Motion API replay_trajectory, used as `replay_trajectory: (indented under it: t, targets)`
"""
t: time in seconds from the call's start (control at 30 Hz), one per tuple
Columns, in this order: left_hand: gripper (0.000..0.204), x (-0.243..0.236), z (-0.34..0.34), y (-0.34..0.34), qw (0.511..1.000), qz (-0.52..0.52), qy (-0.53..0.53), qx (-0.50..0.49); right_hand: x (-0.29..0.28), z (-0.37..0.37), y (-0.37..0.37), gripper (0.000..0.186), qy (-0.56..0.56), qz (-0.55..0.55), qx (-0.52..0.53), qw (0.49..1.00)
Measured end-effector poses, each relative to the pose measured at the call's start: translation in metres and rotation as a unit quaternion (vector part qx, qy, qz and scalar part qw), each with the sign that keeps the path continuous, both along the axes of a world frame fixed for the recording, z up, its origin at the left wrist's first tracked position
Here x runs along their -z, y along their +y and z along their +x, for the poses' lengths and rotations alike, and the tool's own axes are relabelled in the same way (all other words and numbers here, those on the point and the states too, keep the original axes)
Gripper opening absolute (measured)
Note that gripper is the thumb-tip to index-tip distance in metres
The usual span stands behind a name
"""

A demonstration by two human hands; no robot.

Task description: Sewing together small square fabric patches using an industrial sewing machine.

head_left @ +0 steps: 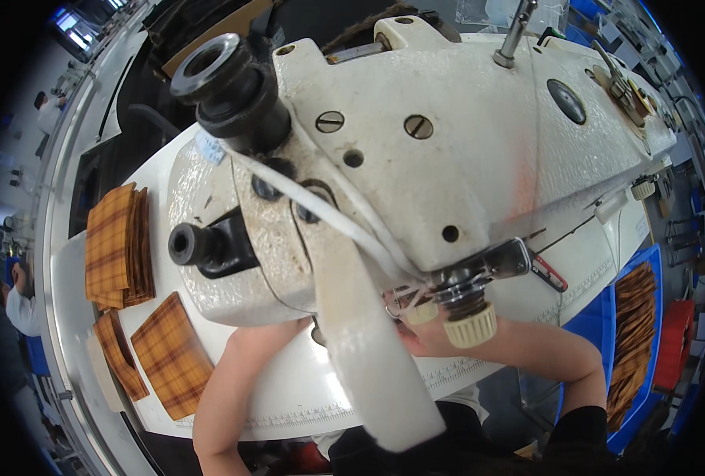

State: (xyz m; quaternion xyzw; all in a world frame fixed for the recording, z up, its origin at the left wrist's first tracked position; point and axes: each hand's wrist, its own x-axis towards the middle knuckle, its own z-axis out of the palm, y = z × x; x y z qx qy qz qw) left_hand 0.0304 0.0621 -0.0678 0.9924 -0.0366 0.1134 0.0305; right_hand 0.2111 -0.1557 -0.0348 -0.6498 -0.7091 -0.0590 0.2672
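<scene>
A white sewing machine head fills the middle of the view, with black knobs, a cord and a pale hanging lever. My left hand reaches under the machine's lower left; its fingers are hidden. My right hand is behind the lever and cream tension dial, its fingers mostly hidden, so what either holds cannot be seen. On the white worktable, left of the machine, lie a stack of orange plaid fabric pieces and further plaid pieces. A red and black tool lies right of the dial.
A blue bin at the right holds folded plaid pieces, beside a red object. A silver post stands on the machine. Other people work at the far left, one in white sleeves, another farther back.
</scene>
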Motion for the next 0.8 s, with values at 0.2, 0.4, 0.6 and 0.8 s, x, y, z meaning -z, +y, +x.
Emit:
replay_trajectory:
  t: [0.2, 0.4, 0.6, 0.8]
  targets:
    - [0.037, -0.025, 0.011, -0.008, 0.985, -0.161, 0.013, -0.055, -0.005, 0.001, -0.001, 0.024, -0.015, 0.015, -0.005, 1.0]
    - [0.042, -0.064, -0.004, 0.002, 0.944, -0.208, 0.154, -0.204, -0.012, 0.001, -0.005, 0.018, -0.019, 0.041, -0.024, 0.999]
    - [0.028, -0.071, -0.031, 0.008, 0.97, -0.097, 0.055, -0.218, -0.025, -0.01, -0.016, 0.026, -0.036, 0.053, -0.047, 0.997]
    - [0.028, -0.075, -0.069, -0.097, 0.963, 0.047, 0.087, -0.253, -0.028, -0.067, -0.051, 0.046, 0.014, -0.017, -0.13, 0.991]
